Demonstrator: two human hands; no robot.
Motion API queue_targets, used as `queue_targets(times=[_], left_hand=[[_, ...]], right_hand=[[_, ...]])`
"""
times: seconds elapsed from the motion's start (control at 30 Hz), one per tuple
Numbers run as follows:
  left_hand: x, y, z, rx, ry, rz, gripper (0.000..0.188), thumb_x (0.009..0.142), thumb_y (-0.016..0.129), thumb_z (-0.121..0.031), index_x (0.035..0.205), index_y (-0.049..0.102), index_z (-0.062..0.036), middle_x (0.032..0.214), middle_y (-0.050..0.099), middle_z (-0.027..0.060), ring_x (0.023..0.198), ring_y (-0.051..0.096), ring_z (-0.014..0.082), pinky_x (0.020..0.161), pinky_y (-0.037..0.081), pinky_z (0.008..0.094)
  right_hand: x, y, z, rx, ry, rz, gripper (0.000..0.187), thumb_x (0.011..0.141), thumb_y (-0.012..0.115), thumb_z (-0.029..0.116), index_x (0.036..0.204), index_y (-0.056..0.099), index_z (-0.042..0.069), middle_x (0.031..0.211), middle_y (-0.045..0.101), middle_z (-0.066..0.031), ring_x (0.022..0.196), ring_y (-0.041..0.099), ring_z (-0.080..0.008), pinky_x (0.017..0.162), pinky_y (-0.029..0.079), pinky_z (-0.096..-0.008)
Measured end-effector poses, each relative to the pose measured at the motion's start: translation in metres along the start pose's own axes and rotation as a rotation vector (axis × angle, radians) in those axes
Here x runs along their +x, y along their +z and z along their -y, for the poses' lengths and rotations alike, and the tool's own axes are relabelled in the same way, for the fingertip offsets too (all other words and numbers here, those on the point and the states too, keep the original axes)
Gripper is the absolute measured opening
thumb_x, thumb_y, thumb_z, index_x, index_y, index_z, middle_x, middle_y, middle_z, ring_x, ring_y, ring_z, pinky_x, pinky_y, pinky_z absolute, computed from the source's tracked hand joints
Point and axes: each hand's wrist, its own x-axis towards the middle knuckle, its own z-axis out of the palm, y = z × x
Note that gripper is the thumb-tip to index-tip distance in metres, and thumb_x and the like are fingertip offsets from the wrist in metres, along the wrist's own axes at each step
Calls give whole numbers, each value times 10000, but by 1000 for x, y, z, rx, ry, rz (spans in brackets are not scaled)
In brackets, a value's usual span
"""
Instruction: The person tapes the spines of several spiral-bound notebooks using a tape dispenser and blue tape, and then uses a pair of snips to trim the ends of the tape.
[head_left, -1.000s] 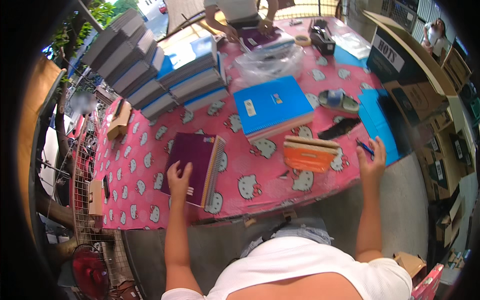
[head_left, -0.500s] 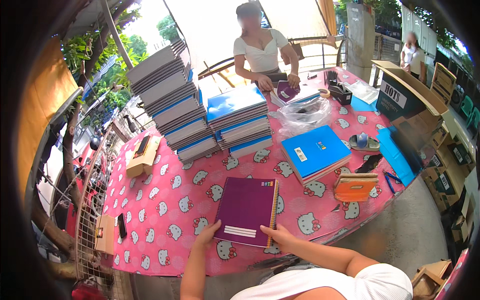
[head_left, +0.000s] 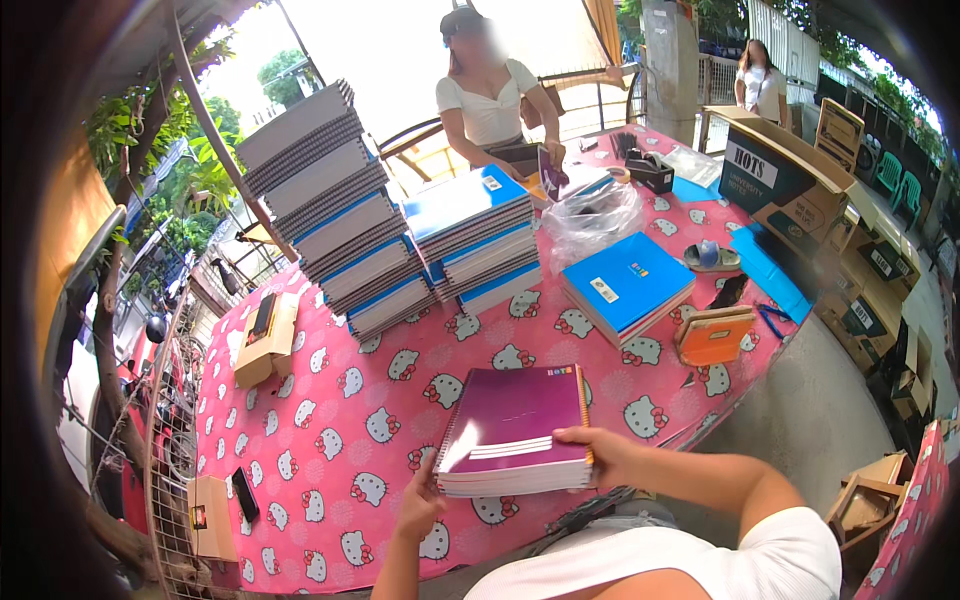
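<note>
Between my hands is a small stack of purple spiral notebooks (head_left: 515, 412), its near page edges raised toward me. My left hand (head_left: 422, 502) grips the stack's near left corner, fingers against the side and partly hidden. On the near right corner my right hand (head_left: 605, 455) is closed, thumb over the top cover and fingers at the edge. Beyond it to the right lies a stack of blue notebooks (head_left: 628, 283). A tall stack of notebooks (head_left: 335, 215) and a lower blue-covered stack (head_left: 475, 240) stand at the far left.
Across the pink patterned table (head_left: 400, 365), a co-worker (head_left: 490, 110) handles a purple notebook (head_left: 551, 172). Clear plastic (head_left: 595, 218), a tape dispenser (head_left: 652, 172), an orange-sided block (head_left: 714, 337) and a sandal (head_left: 712, 256) lie rightward. Cartons (head_left: 790, 185) stand right; a phone (head_left: 244, 495) lies left.
The purple stack's near edge has come up, showing several notebooks' page edges. My right hand has moved further over its corner. The co-worker's purple notebook is now tipped upright.
</note>
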Motion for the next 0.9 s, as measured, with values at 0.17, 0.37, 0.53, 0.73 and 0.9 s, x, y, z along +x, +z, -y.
queue_targets(times=[0.17,0.37,0.53,0.73,0.9], left_hand=[[37,28,28,325,726,-194,688,732,754,-189,1331,454,-30,1317,506,193,1308,408,298,1101,276,469],[111,75,7,92,851,85,198,853,624,-190,969,534,-57,1010,623,118,960,609,245,1054,342,461],[153,53,8,-104,358,97,683,612,865,-174,1178,511,-26,1078,638,101,958,634,198,842,528,363],[158,70,-36,-171,247,-115,712,595,886,-119,1200,525,-15,1109,621,110,998,604,194,865,516,361],[150,50,-24,-184,251,-77,679,627,859,-83,1209,517,-12,1107,614,89,1059,561,179,921,461,354]], right_hand=[[-37,-4,16,4,82,-9,479,863,660,340,1223,527,52,1125,636,-104,996,631,-246,853,504,-485],[-48,-92,62,-99,122,551,737,811,684,510,1317,474,19,1190,613,-133,1065,611,-246,911,488,-438],[21,-83,85,-1194,-1273,-185,1410,342,938,201,1481,120,50,1409,387,-131,1285,400,-270,1089,330,-381],[91,-39,102,-654,-1378,-261,969,538,932,370,1263,416,-14,1139,575,-115,1051,569,-206,918,469,-357],[97,-45,87,-699,-1344,-119,811,567,927,257,1200,500,-14,1090,610,-94,997,580,-165,870,493,-332]])
